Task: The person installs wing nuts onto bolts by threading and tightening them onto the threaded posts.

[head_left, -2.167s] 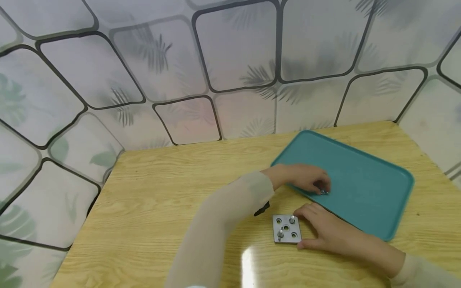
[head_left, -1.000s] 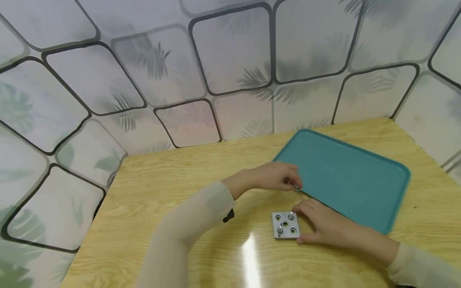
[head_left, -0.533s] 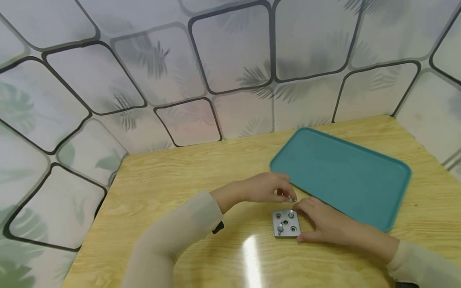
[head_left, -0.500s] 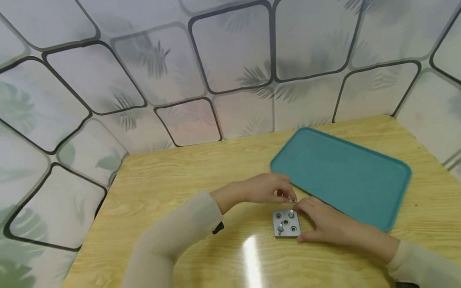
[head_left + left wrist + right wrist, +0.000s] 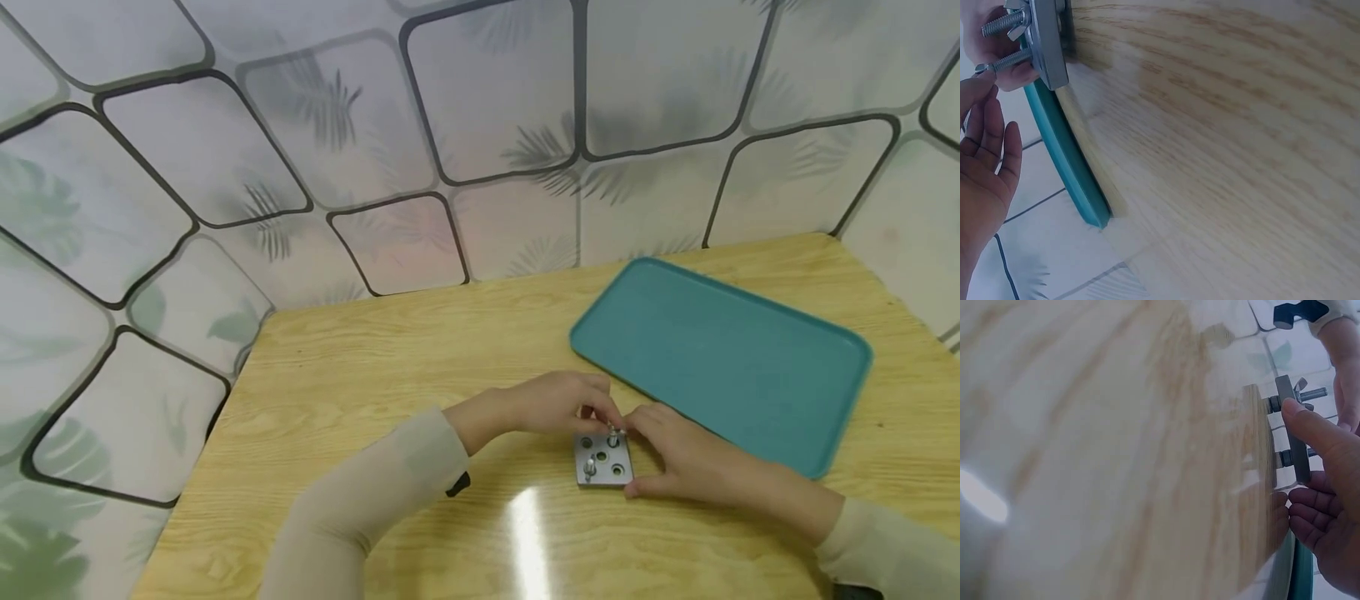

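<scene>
A square metal plate (image 5: pixel 603 477) with holes stands on the wooden table, two bolts rising through it. Its near-left bolt (image 5: pixel 590 467) carries a wing nut (image 5: pixel 1019 26) down close to the plate. At the tip of the far-right bolt (image 5: pixel 1013 59), my left hand (image 5: pixel 558 402) pinches a second wing nut (image 5: pixel 984 67) between thumb and finger; whether its thread has caught cannot be seen. My right hand (image 5: pixel 693 450) grips the plate's right edge, the thumb (image 5: pixel 1294 409) on one corner. Underneath, the bolt heads (image 5: pixel 1280 459) hold the plate slightly off the table.
A teal tray (image 5: pixel 742 350) lies at an angle behind and right of the plate. Bare wooden table (image 5: pixel 360 375) stretches to the left. A patterned wall covering (image 5: pixel 510 100) rises behind the table.
My left hand has carried the wing nut from over the tray toward me and left, then down to the far-right bolt's tip. The right hand keeps its grip on the plate.
</scene>
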Demonstrator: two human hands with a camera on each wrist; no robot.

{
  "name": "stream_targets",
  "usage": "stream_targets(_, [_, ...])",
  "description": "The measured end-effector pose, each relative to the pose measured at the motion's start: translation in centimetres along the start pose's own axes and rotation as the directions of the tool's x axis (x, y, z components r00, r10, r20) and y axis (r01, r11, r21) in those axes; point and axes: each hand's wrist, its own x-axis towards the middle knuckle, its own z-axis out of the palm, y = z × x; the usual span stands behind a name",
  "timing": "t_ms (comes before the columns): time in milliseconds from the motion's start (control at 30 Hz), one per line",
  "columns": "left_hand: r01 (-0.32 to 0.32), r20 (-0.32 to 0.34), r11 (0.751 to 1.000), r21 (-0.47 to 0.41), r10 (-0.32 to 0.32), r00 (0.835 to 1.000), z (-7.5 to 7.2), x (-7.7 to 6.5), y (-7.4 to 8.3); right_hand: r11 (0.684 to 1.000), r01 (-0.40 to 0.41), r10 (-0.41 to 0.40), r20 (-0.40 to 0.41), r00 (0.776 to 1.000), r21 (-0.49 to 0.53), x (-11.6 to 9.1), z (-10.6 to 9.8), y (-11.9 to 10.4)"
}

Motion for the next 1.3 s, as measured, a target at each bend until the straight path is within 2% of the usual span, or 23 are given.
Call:
stream_targets(200, [-0.016,-0.001,0.999,0.028,0.016,1.0,0.3,0.2,-0.1,1.0,0.019,-0.019,-0.002,1.0,0.006,0.1,0.2,0.2])
stream_targets(467, [-0.041,-0.036,0.999,0.026,0.042,0.998,0.9,0.0,-0.5,0.999,0.043,-0.042,-0.021,0.999,0.003,0.2,0.5,0.3])
stream_targets(800, [-0.048,-0.076,0.998,-0.038,0.045,0.996,1.7,0.1,-1.0,1.0,0.026,-0.026,-0.016,1.0,0.004,0.2,0.4,0.3])
stream_targets(933, [-0.004,-0.086,0.994,-0.111,-0.005,0.996,1.8,-0.1,-1.1,1.0,0.02,-0.02,-0.01,1.0,0.002,0.2,0.3,0.3])
stream_targets(1067, [0.078,-0.114,0.98,-0.181,-0.099,0.988,1.8,-0.6,-1.0,1.0,0.013,-0.013,-0.009,1.0,0.008,0.3,0.3,0.3])
stream_targets(1167, [0.163,-0.154,0.961,-0.222,-0.2,0.968,2.1,-0.9,-0.8,1.0,0.013,-0.013,-0.014,1.0,0.009,0.3,0.3,0.3])
stream_targets(1300, [0.251,-0.185,0.917,-0.308,-0.317,0.93,2.9,-1.2,-0.5,1.0,0.01,-0.01,-0.015,1.0,0.002,0.3,0.2,0.2])
